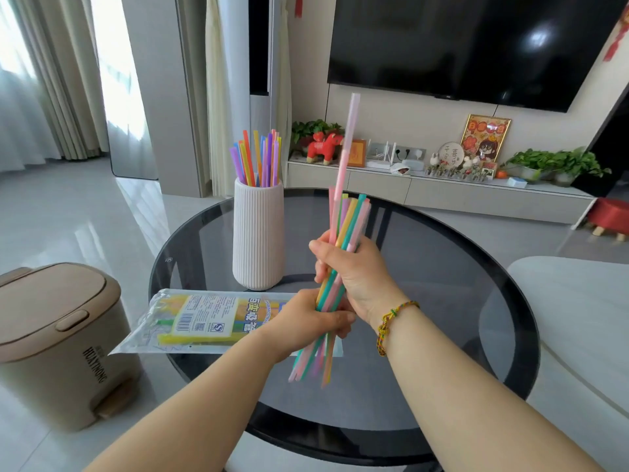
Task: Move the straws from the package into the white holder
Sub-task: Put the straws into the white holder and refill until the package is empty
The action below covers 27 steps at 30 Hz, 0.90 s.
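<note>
A bundle of coloured straws [352, 216] stands nearly upright above the round glass table [442, 253]. My right hand [354, 270] grips the bundle around its middle and my left hand [306, 318] holds it lower down. One pink straw [347, 144] sticks up well above the rest. The white ribbed holder [258, 240] stands on the table to the left of my hands, with several straws [258, 158] in it. The clear plastic package [204, 321] lies flat on the table's near left edge, with a few straws still inside.
A beige pedal bin [58, 338] stands on the floor left of the table. A pale sofa edge [578, 318] is at the right. Behind the table are a low TV cabinet [442, 189] with ornaments and a wall-mounted TV [476, 46].
</note>
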{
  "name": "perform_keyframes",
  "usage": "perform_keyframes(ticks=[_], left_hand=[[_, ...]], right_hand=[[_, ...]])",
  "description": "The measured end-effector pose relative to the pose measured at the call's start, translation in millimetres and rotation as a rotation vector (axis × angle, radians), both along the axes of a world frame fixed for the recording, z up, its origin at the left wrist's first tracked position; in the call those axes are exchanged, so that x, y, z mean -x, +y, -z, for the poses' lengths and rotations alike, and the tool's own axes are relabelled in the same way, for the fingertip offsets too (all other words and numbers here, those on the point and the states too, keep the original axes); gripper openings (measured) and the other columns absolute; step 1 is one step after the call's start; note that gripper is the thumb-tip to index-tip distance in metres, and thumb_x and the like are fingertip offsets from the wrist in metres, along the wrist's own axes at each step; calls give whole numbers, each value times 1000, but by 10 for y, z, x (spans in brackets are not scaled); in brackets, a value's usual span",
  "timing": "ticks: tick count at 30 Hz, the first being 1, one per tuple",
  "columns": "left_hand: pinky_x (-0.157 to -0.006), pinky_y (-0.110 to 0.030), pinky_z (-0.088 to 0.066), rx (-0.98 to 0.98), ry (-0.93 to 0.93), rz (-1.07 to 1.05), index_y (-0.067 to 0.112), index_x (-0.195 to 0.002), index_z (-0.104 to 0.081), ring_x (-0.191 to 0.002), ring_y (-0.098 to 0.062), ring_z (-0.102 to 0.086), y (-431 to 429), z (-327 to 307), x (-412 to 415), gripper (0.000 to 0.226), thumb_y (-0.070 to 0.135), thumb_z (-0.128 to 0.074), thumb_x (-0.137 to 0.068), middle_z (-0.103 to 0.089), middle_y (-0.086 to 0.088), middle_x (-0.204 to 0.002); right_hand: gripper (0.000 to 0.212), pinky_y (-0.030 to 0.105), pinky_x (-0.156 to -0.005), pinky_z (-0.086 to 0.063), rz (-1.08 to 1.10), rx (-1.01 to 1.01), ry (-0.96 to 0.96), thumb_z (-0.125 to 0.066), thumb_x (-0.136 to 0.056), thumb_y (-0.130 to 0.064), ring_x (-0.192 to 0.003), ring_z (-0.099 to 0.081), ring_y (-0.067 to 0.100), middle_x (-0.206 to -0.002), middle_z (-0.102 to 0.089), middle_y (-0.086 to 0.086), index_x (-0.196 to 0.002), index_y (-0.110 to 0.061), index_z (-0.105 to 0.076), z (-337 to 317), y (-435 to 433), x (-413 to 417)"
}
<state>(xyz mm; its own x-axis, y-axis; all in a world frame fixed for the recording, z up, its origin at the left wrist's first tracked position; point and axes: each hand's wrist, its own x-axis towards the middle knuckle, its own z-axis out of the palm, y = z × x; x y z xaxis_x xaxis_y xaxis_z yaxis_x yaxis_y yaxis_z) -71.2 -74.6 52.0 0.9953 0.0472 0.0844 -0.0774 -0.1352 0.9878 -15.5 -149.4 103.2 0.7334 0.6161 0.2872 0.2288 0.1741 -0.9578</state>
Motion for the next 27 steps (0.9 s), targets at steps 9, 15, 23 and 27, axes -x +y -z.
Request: perform_keyframes(ticks=[9, 15, 23, 27], left_hand=[[-63, -11, -51, -18, -37, -97, 24, -72, -57, -57, 6, -57, 82, 103, -25, 17, 10, -66, -77, -60, 16, -60], [-67, -16, -52, -59, 17, -86, 24, -74, -57, -59, 3, -60, 115, 215, 11, 15, 12, -64, -77, -61, 6, -68], [-58, -11, -49, -58, 63, -69, 23, -72, -57, -55, 3, -58, 149, 282, 47, 12, 16, -61, -81, -59, 7, -66], [-51, -21, -43, -116, 97, -131, 23, -66, -49, -49, -9, -47, 171, 320, 86, 20, 21, -56, -85, -46, 1, -57]], right_hand=[[18, 13, -57, -54, -44, 34, -14, -62, -81, -16, -55, -65, 0, -54, -64, -17, -82, -32, -55, 56, -4, -36], [22, 10, -50, -50, -21, 56, 9, -58, -83, -11, -45, -59, 0, -42, -59, -14, -68, -27, -57, 131, 29, 9], [24, 9, -48, -48, 62, 1, 12, -56, -85, -12, -41, -56, 1, -38, -56, -12, -64, -25, -55, 122, 29, -14], [18, 12, -52, -51, 42, -12, 81, -57, -84, -10, -45, -58, 2, -41, -58, -12, -70, -22, -55, 118, 3, -37]])
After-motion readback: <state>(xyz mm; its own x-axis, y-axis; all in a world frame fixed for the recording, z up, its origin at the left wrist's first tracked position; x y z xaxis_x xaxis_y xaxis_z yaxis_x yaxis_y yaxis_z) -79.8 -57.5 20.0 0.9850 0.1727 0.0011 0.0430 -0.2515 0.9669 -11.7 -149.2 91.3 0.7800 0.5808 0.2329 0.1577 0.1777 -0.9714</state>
